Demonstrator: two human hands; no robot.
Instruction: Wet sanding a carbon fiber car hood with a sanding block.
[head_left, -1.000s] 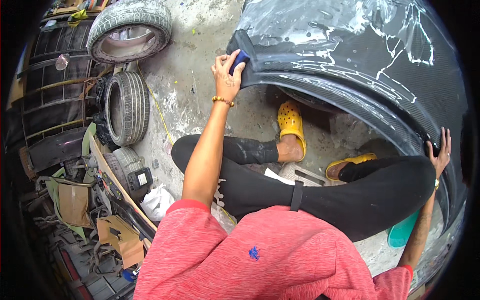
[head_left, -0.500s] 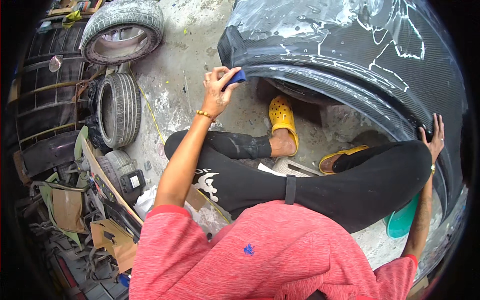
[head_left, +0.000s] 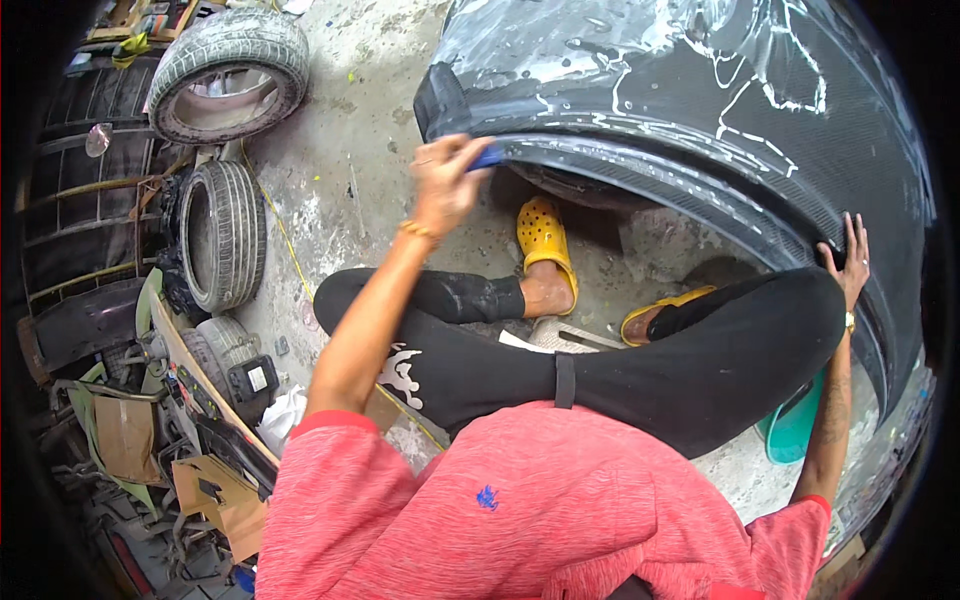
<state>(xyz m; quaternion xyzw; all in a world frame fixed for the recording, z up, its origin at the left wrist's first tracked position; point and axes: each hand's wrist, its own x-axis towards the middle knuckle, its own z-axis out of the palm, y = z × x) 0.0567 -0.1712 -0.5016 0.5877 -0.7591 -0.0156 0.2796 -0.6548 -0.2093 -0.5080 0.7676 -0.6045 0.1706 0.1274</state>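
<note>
Far left: a stack of black tyres (head_left: 75, 215), one loose tyre with its rim lying flat (head_left: 230, 70) at top, another tyre standing on edge (head_left: 222, 235) below it. Cardboard scraps (head_left: 215, 495) and car parts piled along the lower left. Bare, stained concrete floor (head_left: 350, 150) between them and me.

My left arm runs up from the red sleeve, elbow slightly bent, forearm reaching forward and up. A gold bangle (head_left: 418, 231) sits at the wrist. My left hand (head_left: 445, 180) is curled, fingers closed around a small blue sanding block (head_left: 488, 157); only its blue end shows past my fingertips. The block is pressed to the front lip of the wheel arch, on the black car body panel (head_left: 680, 90).

The panel is dark and wet, with white watery streaks and runs across its upper face; the arch edge curves down to the right.

I am seated, legs in black trousers crossed in front, yellow clogs (head_left: 543, 240) on my feet under the arch.

Right side: my right arm extends straight out along my knee. My right hand (head_left: 848, 262) lies open, fingers spread, flat against the panel's arch edge, holding nothing. A teal basin (head_left: 795, 428) sits just below that forearm.
</note>
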